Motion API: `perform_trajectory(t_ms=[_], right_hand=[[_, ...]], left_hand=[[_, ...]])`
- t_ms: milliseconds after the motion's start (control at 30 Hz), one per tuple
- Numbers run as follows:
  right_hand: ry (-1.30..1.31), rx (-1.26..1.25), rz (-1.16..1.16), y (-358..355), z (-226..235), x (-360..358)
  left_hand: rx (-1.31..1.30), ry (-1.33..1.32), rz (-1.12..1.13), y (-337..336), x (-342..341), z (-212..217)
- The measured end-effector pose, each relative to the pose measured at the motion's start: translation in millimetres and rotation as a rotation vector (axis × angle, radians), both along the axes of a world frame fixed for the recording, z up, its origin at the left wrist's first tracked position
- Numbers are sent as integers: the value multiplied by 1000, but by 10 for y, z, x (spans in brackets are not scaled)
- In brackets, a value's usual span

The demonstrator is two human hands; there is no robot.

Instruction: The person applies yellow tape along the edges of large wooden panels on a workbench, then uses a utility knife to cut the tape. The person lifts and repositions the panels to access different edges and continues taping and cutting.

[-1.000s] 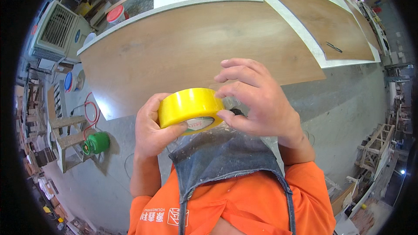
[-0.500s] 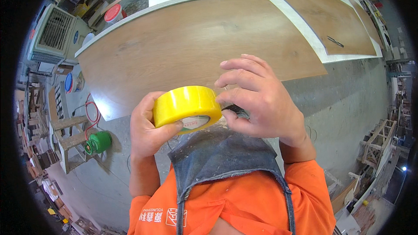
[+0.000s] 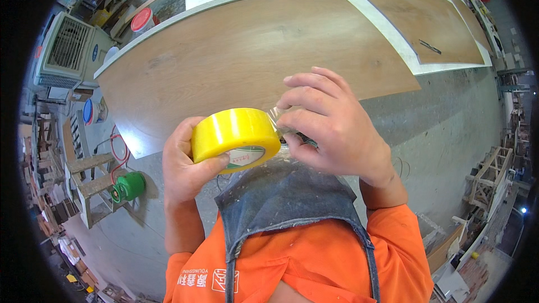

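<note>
Tape roll (image 3: 236,137) in both hands.

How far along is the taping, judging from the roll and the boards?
Early. Done: the left hand grips the yellow roll of tape. In hand: the right hand's fingers pinch a clear tape end at the roll's edge. Left: no tape shows on the long wooden board ahead.
</note>
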State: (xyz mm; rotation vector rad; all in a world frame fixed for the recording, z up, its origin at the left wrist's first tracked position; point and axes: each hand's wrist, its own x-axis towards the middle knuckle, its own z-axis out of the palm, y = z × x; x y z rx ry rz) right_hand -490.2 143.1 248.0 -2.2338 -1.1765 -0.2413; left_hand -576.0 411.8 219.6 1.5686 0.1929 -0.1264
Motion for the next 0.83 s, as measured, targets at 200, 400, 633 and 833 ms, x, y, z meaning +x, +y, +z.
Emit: perform_trajectory(t_ms=[200,400,633,833], right_hand=[[98,88,4,-62,8,18],[169,164,-37,-92,-67,-19],[125,150,-9,-73,-98,-32],[171,204,18,-77,-135,-38]], left_hand=[[-81,10,23,43,-24,-22],[-109,24,14,81,-32,-62],[-119,22,5,89,-54,-78],[-106,25,1,52,-68,-68]])
